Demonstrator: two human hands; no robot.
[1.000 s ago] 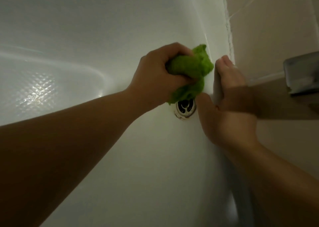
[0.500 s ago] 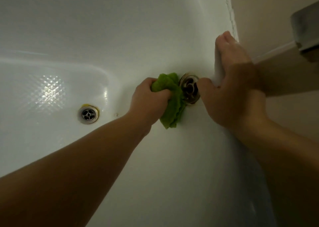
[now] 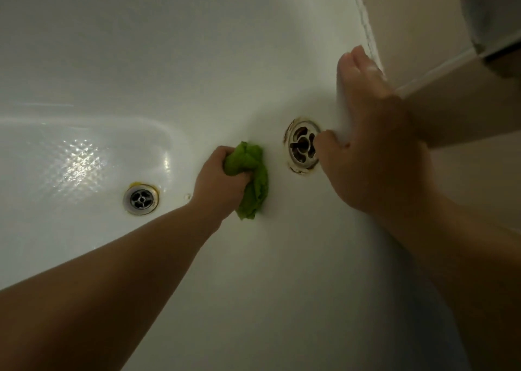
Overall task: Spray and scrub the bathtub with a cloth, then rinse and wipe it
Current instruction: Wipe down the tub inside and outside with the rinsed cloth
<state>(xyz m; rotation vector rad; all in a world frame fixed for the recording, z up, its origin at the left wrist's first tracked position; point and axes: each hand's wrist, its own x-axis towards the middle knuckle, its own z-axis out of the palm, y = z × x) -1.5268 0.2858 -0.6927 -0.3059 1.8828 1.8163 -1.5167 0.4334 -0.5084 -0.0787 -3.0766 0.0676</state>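
The left hand has its grip closed tight around a bunched green cloth, fingers curled over the top of the wad so that the loose end hangs out below the fist and lies against the white inner wall of the bathtub. The cloth is crumpled into a lumpy ball, bright lime green, and sits just to the left of the overflow fitting, close to it but apart. The right hand keeps a wide grip: its fingers are extended and together, laid over the rim of the tub where it meets the beige wall, while the thumb reaches down beside the overflow fitting's right edge. That fitting is a round metal grille ringed with rusty brown staining. Lower down, on the tub floor, the round drain shows a yellowish rim, well left of the cloth. The tub surface is glossy, with a patterned glare on the floor.
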